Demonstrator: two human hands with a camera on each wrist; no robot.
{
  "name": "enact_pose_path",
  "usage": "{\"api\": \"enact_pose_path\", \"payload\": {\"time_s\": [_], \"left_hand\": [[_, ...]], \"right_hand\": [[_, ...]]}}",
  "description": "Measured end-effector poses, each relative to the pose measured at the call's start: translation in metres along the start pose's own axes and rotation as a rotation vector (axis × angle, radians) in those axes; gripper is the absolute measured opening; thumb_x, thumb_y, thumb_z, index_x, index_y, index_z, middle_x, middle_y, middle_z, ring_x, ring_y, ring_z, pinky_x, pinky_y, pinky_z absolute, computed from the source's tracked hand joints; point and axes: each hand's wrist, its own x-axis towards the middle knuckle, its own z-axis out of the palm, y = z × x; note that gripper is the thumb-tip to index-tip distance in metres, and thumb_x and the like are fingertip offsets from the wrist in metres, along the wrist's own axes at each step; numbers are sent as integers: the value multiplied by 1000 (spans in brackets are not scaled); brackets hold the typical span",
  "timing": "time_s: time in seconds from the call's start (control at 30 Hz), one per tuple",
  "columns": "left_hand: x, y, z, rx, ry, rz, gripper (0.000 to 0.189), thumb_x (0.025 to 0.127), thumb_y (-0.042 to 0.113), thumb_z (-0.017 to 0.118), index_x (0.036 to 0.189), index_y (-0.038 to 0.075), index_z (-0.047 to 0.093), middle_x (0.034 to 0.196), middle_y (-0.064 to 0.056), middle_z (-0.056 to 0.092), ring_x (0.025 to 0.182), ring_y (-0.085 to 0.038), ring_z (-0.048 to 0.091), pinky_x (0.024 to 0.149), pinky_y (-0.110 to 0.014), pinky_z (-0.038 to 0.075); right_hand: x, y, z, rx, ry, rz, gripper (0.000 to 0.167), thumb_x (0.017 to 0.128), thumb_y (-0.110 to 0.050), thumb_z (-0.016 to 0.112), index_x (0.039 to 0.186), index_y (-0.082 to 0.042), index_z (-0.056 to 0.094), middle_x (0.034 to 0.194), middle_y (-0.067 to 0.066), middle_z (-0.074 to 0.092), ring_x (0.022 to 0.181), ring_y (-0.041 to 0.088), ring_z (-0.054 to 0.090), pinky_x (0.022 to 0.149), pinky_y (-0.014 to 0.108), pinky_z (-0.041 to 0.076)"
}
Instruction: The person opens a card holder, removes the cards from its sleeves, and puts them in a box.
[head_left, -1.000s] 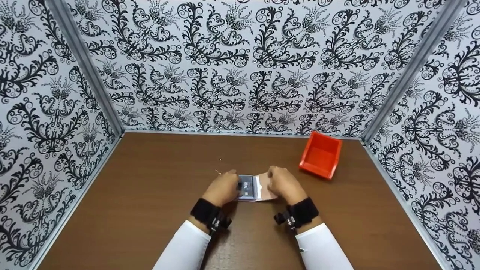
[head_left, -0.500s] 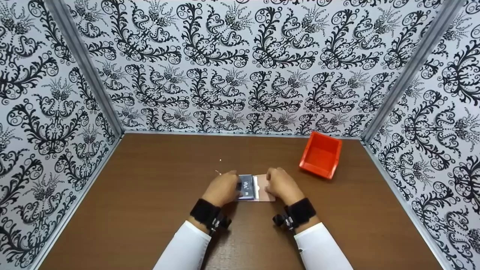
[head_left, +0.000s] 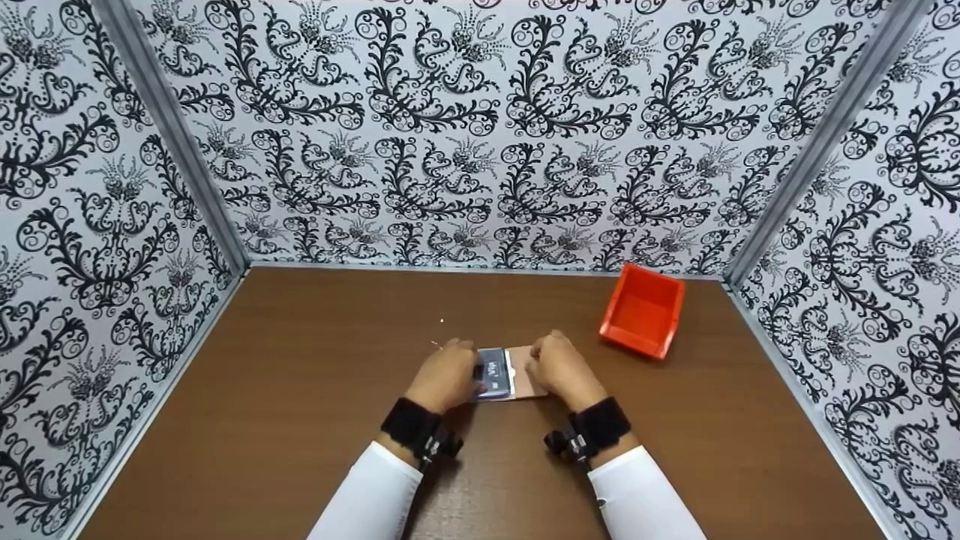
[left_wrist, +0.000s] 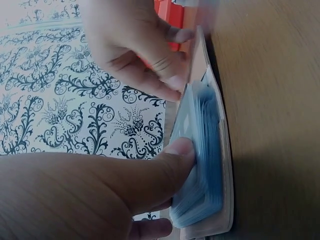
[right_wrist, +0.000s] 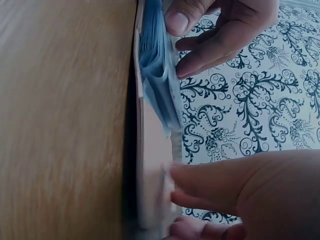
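Observation:
A card holder with a pinkish-beige cover [head_left: 527, 377] lies spread on the brown table. Its clear bluish plastic sleeves [left_wrist: 209, 150] fan out on the left half; a dark card with pale lettering [head_left: 495, 373] shows on top. My left hand [head_left: 444, 375] grips that half, the thumb [left_wrist: 180, 150] pressing on the sleeves. At the right flap, my right hand [head_left: 566, 367] has curled fingers, with thumb and fingertips at the flap's edge. In the right wrist view those fingertips [right_wrist: 179, 175] are blurred. Part of the left half is hidden under the left hand.
A red plastic bin [head_left: 643, 311] stands at the table's back right. A thin small item [head_left: 436, 344] lies just beyond the left hand, with a tiny white speck [head_left: 442, 320] farther back. Patterned wall panels [head_left: 480, 135] enclose the table's back and sides.
The right flap, earlier raised and angled under the right hand, has come down flatter. The right hand has shifted slightly left; the left hand stays in place on the sleeves.

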Motion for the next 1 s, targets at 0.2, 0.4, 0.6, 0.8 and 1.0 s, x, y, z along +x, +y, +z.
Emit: {"api": "enact_pose_path", "payload": {"time_s": [0.2,0.4,0.6,0.8,1.0], "left_hand": [[-1,2,-1,32,7,16,34,90,30,97,106,3,85,120,-12,77,110,-30,71,94,-49,66],[-1,3,-4,39,4,9,35,91,30,96,110,3,85,118,-11,76,106,-29,71,92,-49,66],[0,4,-3,19,12,14,32,91,31,96,106,5,85,117,-11,76,108,-31,74,92,-51,66],[0,4,-2,37,27,27,33,93,32,95,112,6,86,112,-9,76,107,-30,75,90,-51,66],[0,4,2,24,42,24,35,93,27,95,116,2,84,110,-10,77,106,-30,75,92,-49,67]], "right_hand": [[6,2,-3,96,89,30,23,97,-14,79,112,2,83,115,21,74,112,37,72,109,51,60],[3,-14,-7,306,-51,80,23,102,-12,78,121,1,84,109,17,84,84,25,79,72,35,67],[7,-11,7,490,-85,184,25,103,-9,73,119,6,84,90,15,81,68,19,77,57,27,64],[8,-6,14,643,-141,237,30,101,-6,69,125,7,82,89,16,82,66,16,76,60,30,67],[4,-10,17,700,-212,217,34,100,-4,77,134,-1,81,96,9,77,71,14,74,60,26,65]]}}
